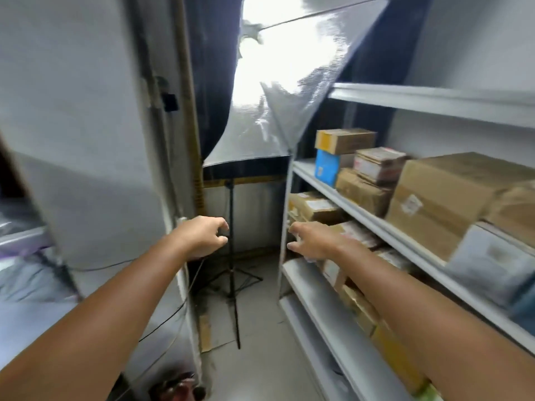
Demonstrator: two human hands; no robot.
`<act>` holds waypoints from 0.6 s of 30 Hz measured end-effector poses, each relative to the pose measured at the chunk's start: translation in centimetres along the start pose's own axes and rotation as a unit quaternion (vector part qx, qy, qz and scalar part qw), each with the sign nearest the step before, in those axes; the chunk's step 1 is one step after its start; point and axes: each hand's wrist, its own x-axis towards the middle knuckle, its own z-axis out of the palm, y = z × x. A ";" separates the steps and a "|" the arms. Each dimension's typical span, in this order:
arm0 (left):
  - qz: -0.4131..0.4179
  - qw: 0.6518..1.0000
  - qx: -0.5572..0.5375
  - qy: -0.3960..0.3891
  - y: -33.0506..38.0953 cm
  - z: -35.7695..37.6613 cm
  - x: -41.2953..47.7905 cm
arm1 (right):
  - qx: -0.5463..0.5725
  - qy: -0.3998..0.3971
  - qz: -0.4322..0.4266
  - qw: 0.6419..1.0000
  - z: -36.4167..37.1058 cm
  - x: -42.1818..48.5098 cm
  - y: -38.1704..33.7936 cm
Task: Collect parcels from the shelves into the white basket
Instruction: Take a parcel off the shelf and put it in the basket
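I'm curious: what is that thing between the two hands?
The head view shows a black light stand pole between the left hand and the right hand, standing farther back on the floor.

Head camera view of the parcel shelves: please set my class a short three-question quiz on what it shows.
1. True or false: the right hand grips a parcel.
2. What sits on top of the blue parcel? A: a brown carton. B: a grey bag. C: nothing.
3. Fill in the gap: the parcel shelves stand on the person's ____ side.

Key: 1 false, because the fingers are stretched out and hold nothing. 2 A. 3 right.
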 end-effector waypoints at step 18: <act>0.372 0.926 -0.027 -0.066 24.8 4.2 2.0 | 0.069 0.065 0.379 0.920 -1.7 -23.4 12.1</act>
